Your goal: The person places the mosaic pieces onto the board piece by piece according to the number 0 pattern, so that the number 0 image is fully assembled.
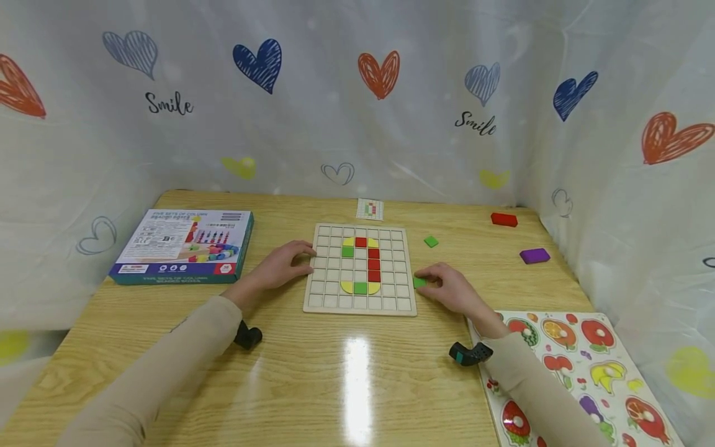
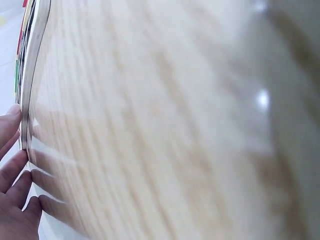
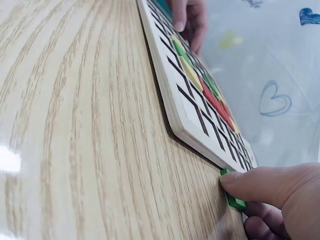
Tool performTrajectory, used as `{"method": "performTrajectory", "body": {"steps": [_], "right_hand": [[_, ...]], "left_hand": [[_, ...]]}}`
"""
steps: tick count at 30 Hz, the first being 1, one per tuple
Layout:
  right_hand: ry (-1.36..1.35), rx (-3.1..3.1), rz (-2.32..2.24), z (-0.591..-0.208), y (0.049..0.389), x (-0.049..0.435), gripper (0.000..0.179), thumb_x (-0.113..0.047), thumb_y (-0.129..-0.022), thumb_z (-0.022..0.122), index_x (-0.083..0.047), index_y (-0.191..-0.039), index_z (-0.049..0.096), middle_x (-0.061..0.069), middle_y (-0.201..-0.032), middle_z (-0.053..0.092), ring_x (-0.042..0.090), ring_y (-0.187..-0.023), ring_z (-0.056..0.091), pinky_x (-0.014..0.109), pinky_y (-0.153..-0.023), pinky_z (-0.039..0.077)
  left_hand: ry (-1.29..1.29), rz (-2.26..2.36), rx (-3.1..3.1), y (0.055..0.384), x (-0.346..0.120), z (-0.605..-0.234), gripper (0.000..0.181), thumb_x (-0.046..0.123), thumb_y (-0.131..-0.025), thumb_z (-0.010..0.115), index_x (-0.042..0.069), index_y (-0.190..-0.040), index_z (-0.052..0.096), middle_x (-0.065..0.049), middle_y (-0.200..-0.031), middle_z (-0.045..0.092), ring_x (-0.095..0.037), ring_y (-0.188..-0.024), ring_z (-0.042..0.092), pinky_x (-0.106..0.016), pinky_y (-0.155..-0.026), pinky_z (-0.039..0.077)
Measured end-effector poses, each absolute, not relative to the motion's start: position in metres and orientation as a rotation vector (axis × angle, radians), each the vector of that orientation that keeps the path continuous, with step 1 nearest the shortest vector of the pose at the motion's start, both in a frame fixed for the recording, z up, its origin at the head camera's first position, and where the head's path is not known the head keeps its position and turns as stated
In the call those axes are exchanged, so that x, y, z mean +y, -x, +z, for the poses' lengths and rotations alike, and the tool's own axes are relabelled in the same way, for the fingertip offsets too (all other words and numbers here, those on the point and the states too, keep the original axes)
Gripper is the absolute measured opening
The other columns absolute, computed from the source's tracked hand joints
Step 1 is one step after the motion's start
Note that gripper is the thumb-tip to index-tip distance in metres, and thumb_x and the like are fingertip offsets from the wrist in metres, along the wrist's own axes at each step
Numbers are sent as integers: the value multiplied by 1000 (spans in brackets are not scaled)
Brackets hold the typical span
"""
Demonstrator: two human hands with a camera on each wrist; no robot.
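A square wooden grid board (image 1: pixel 329 276) lies mid-table. Set in its cells are red tiles (image 1: pixel 373 264), green tiles (image 1: pixel 360 288) and rounded yellow corner pieces (image 1: pixel 347 287), forming a partial ring. My left hand (image 1: pixel 282 266) touches the board's left edge with extended fingertips, as the left wrist view also shows. Beside the board's right edge, my right hand (image 1: pixel 449 288) pinches a green tile (image 3: pixel 236 200) between thumb and fingers, close over the table. Another green tile (image 1: pixel 431 241) lies loose farther back. Behind the board is a small card (image 1: pixel 370 211) printed with a coloured grid pattern.
A boxed bead set (image 1: pixel 184 248) lies at the left. Toward the back right are a red block (image 1: pixel 504 219) and a purple block (image 1: pixel 534 256). A fruit puzzle board (image 1: pixel 583 347) lies partly under the right forearm. A curtain (image 1: pixel 313 118) hangs behind the table.
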State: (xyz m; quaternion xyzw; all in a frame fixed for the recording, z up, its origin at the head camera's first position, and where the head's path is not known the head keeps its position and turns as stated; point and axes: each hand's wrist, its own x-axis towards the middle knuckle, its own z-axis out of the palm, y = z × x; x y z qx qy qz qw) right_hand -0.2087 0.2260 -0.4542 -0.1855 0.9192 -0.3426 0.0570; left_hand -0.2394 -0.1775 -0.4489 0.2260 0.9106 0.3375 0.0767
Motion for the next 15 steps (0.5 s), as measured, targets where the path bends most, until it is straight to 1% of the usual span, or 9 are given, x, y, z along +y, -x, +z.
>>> {"method": "performTrajectory", "body": {"steps": [6,15], "right_hand": [[581,2812,-1037,-456,207,226,28,-16,-90,72,-7,-117,71,7,-106,63,20,-91,54,37,-79,45],[597,2825,-1054,-458,206,225,31,-15,-90,71,-5,-119,69,9,-106,63,21,-93,56,38,-80,47]], "left_hand": [[-668,1007,2727,239,-177,-449,38,19,-95,67,1,-128,60,-21,-144,46,-38,-137,36,-52,-114,27],[-653,1020,2709,238,-177,-449,37,19,-95,66,3,-128,60,-19,-145,45,-36,-138,36,-51,-115,26]]}}
